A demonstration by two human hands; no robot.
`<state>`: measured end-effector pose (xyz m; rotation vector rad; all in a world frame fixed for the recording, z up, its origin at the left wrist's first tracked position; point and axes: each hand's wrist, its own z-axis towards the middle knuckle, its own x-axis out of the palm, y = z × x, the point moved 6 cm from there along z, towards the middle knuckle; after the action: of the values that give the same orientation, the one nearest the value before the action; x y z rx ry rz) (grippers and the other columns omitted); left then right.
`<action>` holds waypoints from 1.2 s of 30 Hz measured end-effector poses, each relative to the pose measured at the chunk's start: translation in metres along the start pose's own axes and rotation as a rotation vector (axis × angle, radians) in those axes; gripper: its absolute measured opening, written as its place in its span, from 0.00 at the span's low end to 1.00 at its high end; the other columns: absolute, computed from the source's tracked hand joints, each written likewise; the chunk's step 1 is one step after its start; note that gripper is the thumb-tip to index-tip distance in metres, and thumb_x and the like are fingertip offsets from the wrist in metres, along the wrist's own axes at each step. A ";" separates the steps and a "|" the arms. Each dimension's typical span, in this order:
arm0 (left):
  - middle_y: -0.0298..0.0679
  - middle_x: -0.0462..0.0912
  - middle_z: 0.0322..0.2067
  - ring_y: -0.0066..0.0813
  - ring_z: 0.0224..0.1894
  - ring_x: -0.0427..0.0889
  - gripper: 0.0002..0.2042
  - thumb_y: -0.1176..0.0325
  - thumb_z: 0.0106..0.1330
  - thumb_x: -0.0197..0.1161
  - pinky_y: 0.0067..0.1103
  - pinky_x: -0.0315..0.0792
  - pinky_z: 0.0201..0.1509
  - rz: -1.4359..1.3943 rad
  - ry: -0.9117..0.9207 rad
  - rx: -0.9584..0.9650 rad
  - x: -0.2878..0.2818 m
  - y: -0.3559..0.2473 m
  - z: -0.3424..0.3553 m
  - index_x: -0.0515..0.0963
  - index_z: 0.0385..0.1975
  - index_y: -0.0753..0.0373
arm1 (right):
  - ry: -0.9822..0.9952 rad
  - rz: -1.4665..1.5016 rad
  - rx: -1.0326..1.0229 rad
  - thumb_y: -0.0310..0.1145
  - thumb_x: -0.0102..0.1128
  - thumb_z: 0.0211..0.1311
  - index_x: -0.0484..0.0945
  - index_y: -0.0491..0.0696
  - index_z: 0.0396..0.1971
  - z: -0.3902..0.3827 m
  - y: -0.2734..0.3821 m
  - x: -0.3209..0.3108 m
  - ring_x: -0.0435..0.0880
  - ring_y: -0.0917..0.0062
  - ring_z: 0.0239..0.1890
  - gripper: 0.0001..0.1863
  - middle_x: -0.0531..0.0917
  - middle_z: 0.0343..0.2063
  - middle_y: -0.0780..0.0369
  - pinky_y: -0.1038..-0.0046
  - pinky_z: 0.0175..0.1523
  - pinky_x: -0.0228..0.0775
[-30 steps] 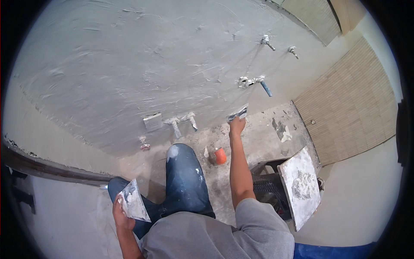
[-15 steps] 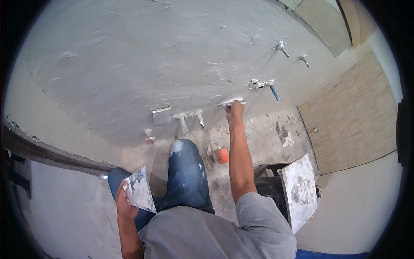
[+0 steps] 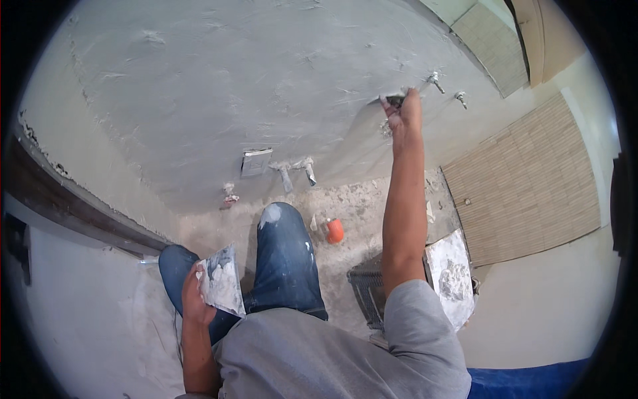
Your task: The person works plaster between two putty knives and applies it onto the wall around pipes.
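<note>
My left hand [image 3: 197, 296] is closed on the edge of a flat plaster board [image 3: 222, 282], which carries lumps of wet white plaster above my left thigh. With my arm stretched far out, my right hand [image 3: 404, 114] is up against the grey plastered wall [image 3: 266, 93]. Its thumb and fingers bend round a trowel [image 3: 395, 101], seen nearly edge-on and partly hidden by the hand. Below that hand lies a plaster-crusted pipe opening [image 3: 386, 128]. Two metal wall fittings, one a valve stub [image 3: 435, 81], stick out to its right.
A white-smeared board [image 3: 452, 279] with a plaster heap rests on a dark crate [image 3: 367, 289] at right. An orange pipe cap [image 3: 334, 231] stands on the floor. Lower on the wall are a switch box [image 3: 256, 162] and capped pipe stubs [image 3: 306, 170]. Ribbed tan panel [image 3: 531, 179] at right.
My right hand has moved up and to the right along the wall with the trowel, now covering the blue pipe area. The left hand holds its board almost in place. The view has shifted slightly.
</note>
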<state>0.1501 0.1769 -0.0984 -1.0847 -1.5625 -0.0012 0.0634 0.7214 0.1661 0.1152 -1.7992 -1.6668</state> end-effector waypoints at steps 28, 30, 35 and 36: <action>0.44 0.80 0.52 0.38 0.55 0.81 0.19 0.60 0.76 0.43 0.34 0.74 0.61 -0.279 -0.037 0.347 0.090 -0.037 0.031 0.71 0.58 0.64 | 1.181 -0.796 -1.014 0.20 0.66 0.33 0.80 0.51 0.47 -0.335 -0.110 0.044 0.75 0.53 0.56 0.30 0.77 0.56 0.53 0.58 0.57 0.70; 0.43 0.80 0.52 0.38 0.55 0.81 0.19 0.60 0.76 0.44 0.34 0.74 0.61 -0.196 -0.055 0.381 0.071 -0.041 0.026 0.71 0.58 0.64 | 1.219 -0.936 -1.045 0.19 0.65 0.34 0.80 0.52 0.47 -0.319 -0.118 0.044 0.75 0.54 0.56 0.31 0.77 0.56 0.55 0.58 0.58 0.71; 0.40 0.82 0.49 0.32 0.52 0.83 0.16 0.64 0.74 0.50 0.29 0.77 0.57 0.799 -0.127 0.577 0.040 -0.078 0.021 0.74 0.54 0.64 | 1.351 -1.053 -1.122 0.19 0.63 0.40 0.82 0.58 0.47 -0.296 -0.079 0.052 0.75 0.59 0.56 0.29 0.78 0.56 0.64 0.60 0.58 0.73; 0.46 0.79 0.52 0.42 0.55 0.79 0.23 0.85 0.55 0.62 0.27 0.70 0.63 1.326 -0.142 0.828 0.063 -0.091 0.002 0.72 0.53 0.73 | 1.343 -1.064 -1.110 0.19 0.63 0.40 0.82 0.58 0.47 -0.297 -0.066 0.057 0.75 0.59 0.56 0.29 0.78 0.56 0.64 0.60 0.58 0.73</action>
<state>0.0986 0.1652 -0.0013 -1.2145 -0.5539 1.4856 0.1500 0.4287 0.1164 1.4134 0.3824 -2.0681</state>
